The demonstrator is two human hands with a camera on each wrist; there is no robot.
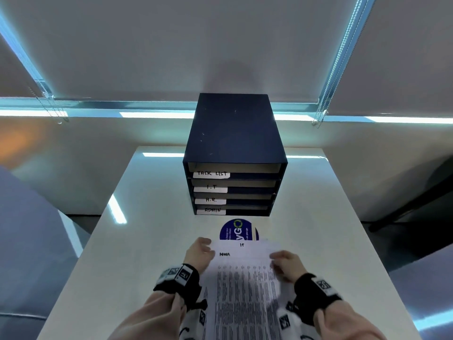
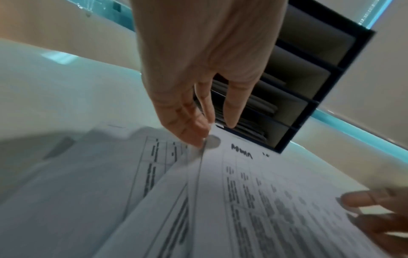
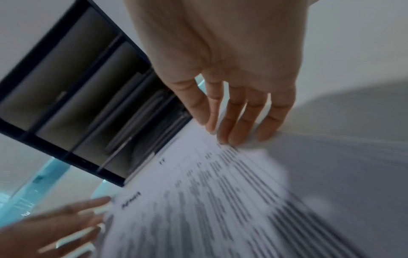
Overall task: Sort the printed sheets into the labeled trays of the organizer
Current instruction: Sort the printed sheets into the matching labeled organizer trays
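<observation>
A white rectangular table point(image 1: 152, 217) carries a dark blue box-shaped organizer point(image 1: 235, 133) with four stacked trays, its open front facing the person. White paper labels on the tray fronts read, top to bottom, TASK LIST point(image 1: 211, 174), I.T point(image 1: 210, 187), H.R. point(image 1: 210, 200) and ADMIN point(image 1: 211, 210).

A stack of white printed sheets point(image 1: 245, 283) is held at the near end of the table, well short of the organizer. Its long axis runs from the person toward the trays, with the top edge pointing at them. The top sheet bears dense rows of print and a handwritten word near its upper left.

The left hand point(image 1: 198, 251) meets the stack's upper left edge, fingertips point(image 2: 196, 137) pressed to the paper. The right hand point(image 1: 286, 263) holds the upper right edge with loosely bent fingers point(image 3: 232, 125) on the sheet. How far either hand wraps under the paper cannot be told.

A round blue sticker point(image 1: 236, 230) lies on the table between sheets and organizer, partly covered by the stack.
</observation>
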